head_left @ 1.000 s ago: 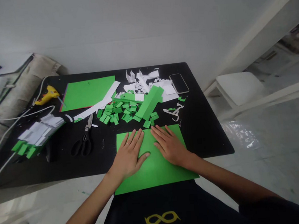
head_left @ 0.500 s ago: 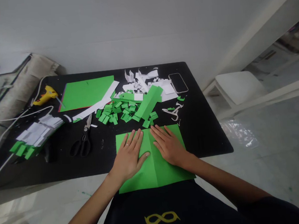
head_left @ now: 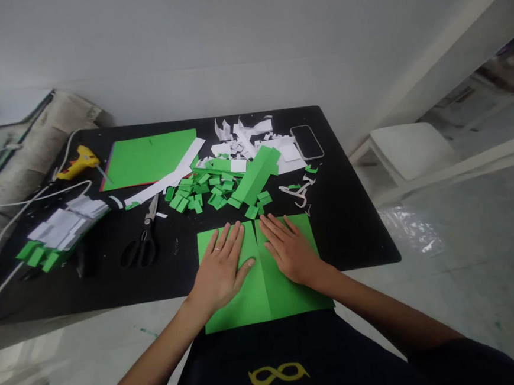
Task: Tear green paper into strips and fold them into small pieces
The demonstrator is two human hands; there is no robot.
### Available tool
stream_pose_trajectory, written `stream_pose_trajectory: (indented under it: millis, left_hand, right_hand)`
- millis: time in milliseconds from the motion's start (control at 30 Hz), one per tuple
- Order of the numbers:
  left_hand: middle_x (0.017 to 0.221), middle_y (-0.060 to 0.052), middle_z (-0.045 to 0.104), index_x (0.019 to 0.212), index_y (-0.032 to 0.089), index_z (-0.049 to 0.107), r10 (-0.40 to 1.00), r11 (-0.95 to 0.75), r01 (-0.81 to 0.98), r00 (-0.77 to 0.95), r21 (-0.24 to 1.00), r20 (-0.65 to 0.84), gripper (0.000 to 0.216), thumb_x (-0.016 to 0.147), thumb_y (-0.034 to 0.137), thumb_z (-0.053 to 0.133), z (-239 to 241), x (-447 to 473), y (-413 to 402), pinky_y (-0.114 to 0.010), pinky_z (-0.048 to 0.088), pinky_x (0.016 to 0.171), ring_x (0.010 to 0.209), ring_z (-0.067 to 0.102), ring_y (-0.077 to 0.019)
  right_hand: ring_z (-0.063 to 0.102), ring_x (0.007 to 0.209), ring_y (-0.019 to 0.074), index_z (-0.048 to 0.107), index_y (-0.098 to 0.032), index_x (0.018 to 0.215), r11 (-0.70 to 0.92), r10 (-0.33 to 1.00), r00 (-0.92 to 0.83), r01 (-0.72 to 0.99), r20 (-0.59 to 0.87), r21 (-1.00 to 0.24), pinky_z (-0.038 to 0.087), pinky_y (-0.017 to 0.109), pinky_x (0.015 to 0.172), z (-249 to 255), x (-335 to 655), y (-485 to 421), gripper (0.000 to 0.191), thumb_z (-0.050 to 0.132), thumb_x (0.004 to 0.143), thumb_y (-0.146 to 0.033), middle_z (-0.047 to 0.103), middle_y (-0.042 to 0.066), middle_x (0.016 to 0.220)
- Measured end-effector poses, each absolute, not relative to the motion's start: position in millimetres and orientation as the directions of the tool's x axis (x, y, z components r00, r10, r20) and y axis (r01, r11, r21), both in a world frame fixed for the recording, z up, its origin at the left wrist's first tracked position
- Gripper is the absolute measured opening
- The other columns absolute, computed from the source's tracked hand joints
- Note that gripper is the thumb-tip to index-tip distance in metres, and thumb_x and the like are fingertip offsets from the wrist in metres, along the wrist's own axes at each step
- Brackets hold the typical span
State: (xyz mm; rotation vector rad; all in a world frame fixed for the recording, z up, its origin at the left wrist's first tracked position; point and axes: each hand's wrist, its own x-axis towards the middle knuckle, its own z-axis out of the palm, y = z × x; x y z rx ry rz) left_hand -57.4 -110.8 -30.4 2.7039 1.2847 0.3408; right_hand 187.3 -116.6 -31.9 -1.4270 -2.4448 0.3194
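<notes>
A green paper sheet (head_left: pixel 265 298) lies at the near edge of the black table (head_left: pixel 357 220), overhanging toward me, with a crease running down its middle. My left hand (head_left: pixel 221 269) lies flat on the sheet's left half, fingers spread. On the right half rests my right hand (head_left: pixel 290 249), also flat with fingers extended. Both palms press on the paper and hold nothing.
Beyond my fingers lie a heap of small green paper pieces (head_left: pixel 207 190), a folded green strip (head_left: pixel 255 175) and white scraps (head_left: pixel 253 139). Black scissors (head_left: pixel 143 243) sit left; a second green sheet (head_left: pixel 150 159), yellow glue gun (head_left: pixel 76 162), phone (head_left: pixel 306 142) and stacked paper strips (head_left: pixel 59 229) lie farther off.
The crease down the middle of the sheet has become sharper and the sheet's near edge has pulled slightly back; my hands stay flat in nearly the same spots.
</notes>
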Motion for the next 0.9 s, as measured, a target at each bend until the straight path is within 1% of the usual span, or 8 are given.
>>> stream_pose_trajectory:
  millis: [100,333,533,600,767,900]
  left_hand:
    - [0.178,-0.014,0.032,0.177,0.018,0.008,0.78,-0.625,0.749,0.61,0.22,0.139,0.082,0.112,0.055,0.041,-30.5,-57.3,-110.9,-0.058,0.029,0.134,0.166,0.03,-0.0368]
    - [0.178,-0.013,0.033,0.177,0.019,0.007,0.777,-0.629,0.742,0.609,0.233,0.159,0.082,0.112,0.056,0.042,-32.8,-57.9,-110.3,-0.059,0.03,0.133,0.165,0.032,-0.0372]
    - [0.178,-0.014,0.032,0.177,0.017,0.007,0.777,-0.629,0.749,0.611,0.21,0.151,0.082,0.112,0.056,0.041,-32.1,-58.5,-110.8,-0.058,0.029,0.133,0.165,0.032,-0.0376]
    - [0.178,-0.014,0.032,0.177,0.017,0.007,0.776,-0.631,0.748,0.612,0.205,0.153,0.083,0.112,0.056,0.042,-32.2,-58.7,-110.8,-0.058,0.03,0.133,0.165,0.031,-0.0377]
    - [0.178,-0.014,0.032,0.177,0.018,0.006,0.772,-0.635,0.743,0.614,0.212,0.164,0.084,0.112,0.056,0.043,-33.0,-59.0,-110.7,-0.059,0.03,0.133,0.165,0.032,-0.0376]
    - [0.178,-0.013,0.033,0.177,0.02,0.005,0.774,-0.634,0.741,0.608,0.222,0.18,0.084,0.112,0.055,0.044,-33.7,-58.5,-110.8,-0.058,0.03,0.133,0.165,0.033,-0.0375]
  right_hand:
    - [0.038,0.163,0.0321,0.03,-0.017,0.173,0.489,0.871,-0.469,0.807,0.144,-0.331,0.034,0.064,0.132,-32.0,188.1,-116.5,0.058,0.036,0.115,-0.024,0.044,0.013,0.172]
    - [0.038,0.163,0.032,0.035,-0.016,0.171,0.487,0.872,-0.469,0.807,0.137,-0.334,0.035,0.063,0.133,-31.2,188.8,-116.3,0.057,0.036,0.116,-0.025,0.044,0.013,0.172]
    - [0.038,0.163,0.033,0.042,-0.009,0.167,0.493,0.869,-0.477,0.808,0.133,-0.323,0.035,0.063,0.132,-30.4,188.7,-115.7,0.054,0.034,0.116,-0.025,0.044,0.015,0.172]
    - [0.039,0.163,0.0329,0.042,-0.01,0.167,0.496,0.867,-0.479,0.806,0.135,-0.324,0.036,0.063,0.132,-30.5,188.9,-115.5,0.054,0.034,0.116,-0.025,0.044,0.015,0.171]
    - [0.038,0.163,0.0316,0.036,-0.016,0.171,0.497,0.867,-0.479,0.801,0.141,-0.334,0.035,0.063,0.132,-31.3,189.7,-115.8,0.056,0.035,0.116,-0.026,0.045,0.013,0.172]
    - [0.037,0.164,0.0317,0.037,-0.013,0.17,0.499,0.866,-0.479,0.806,0.145,-0.318,0.035,0.062,0.133,-32.4,190.0,-116.2,0.055,0.035,0.116,-0.026,0.044,0.014,0.172]
